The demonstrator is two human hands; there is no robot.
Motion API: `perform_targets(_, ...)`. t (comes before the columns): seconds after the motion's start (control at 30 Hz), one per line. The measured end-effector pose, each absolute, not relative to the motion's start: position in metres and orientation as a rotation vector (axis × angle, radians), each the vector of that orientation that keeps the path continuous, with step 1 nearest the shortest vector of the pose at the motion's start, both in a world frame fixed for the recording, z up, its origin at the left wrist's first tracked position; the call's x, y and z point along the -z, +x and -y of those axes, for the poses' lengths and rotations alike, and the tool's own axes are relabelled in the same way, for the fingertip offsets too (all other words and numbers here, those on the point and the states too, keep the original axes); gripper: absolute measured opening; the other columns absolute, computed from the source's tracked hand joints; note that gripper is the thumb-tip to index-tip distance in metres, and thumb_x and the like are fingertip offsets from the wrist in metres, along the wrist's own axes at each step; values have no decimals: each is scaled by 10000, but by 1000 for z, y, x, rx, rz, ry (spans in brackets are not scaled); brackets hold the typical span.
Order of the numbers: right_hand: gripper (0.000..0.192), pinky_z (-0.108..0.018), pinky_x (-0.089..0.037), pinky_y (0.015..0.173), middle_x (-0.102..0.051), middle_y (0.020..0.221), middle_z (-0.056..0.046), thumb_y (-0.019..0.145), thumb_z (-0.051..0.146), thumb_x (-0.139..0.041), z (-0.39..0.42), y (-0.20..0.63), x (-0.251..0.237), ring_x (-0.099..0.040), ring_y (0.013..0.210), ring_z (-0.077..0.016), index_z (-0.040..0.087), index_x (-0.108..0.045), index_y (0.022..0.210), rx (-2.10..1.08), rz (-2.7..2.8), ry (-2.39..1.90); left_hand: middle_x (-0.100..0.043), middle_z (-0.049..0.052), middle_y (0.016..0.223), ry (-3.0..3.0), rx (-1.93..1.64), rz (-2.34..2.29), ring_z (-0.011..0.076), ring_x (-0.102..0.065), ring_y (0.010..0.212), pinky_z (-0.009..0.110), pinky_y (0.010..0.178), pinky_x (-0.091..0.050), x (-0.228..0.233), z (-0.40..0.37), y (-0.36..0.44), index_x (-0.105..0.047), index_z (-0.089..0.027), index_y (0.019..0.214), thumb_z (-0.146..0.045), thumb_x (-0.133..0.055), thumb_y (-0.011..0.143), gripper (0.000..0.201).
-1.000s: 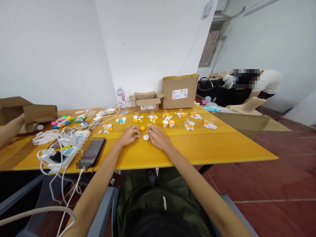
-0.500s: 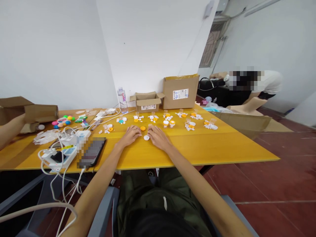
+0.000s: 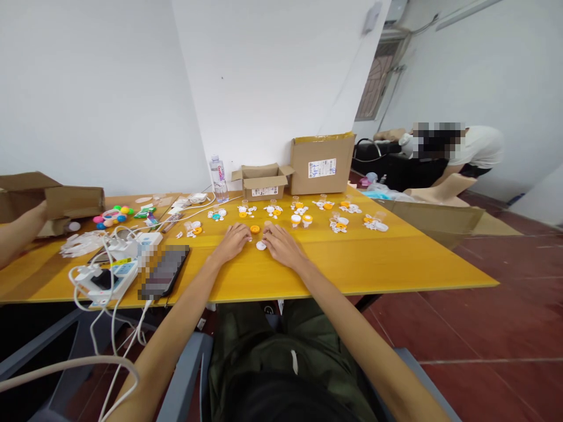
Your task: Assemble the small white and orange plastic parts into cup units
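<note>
On the wooden table, my left hand (image 3: 233,241) has its fingers curled together, with a small white piece (image 3: 250,238) showing at the fingertips. My right hand (image 3: 282,244) is closed too, the thumb side facing left; whatever its fingers hold is hidden. A round white disc (image 3: 261,246) lies flat between the hands, close by the right fingertips. Just behind it sits a ring-shaped orange part (image 3: 254,229). Farther back stand two white-and-orange capped containers (image 3: 307,221) side by side. Small groups of white, orange and clear plastic parts (image 3: 272,210) are spread in an arc.
Cardboard boxes (image 3: 323,164) and a water bottle (image 3: 219,179) stand at the table's back. To the left lie a phone (image 3: 169,272), power strips (image 3: 125,275) with tangled cables and a colourful ring toy (image 3: 113,217). Another person's arm (image 3: 21,234) reaches in there; a person bends at far right.
My fingers have shifted very slightly, and the small white piece shows a little more at the left fingertips. The parts on the table lie as before.
</note>
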State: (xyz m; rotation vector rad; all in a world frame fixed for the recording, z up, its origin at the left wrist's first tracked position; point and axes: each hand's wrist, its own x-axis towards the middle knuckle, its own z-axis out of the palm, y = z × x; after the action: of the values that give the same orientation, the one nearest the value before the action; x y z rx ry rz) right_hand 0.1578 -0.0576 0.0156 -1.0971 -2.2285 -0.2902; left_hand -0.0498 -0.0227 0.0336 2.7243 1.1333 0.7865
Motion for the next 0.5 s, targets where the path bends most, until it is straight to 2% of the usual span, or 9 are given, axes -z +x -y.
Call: perform_targets(0.5,221,-377,-389,809,-643,1095,-102,975,168,-436,55,160,-11,-537,961,-246,217,-646,927,371,2176,-1178,-638,30,869,2520,-1034,-1245,195,-597,871,321,835,-474,-33,24,-48,-574,-222,896,-221,-418,983,179)
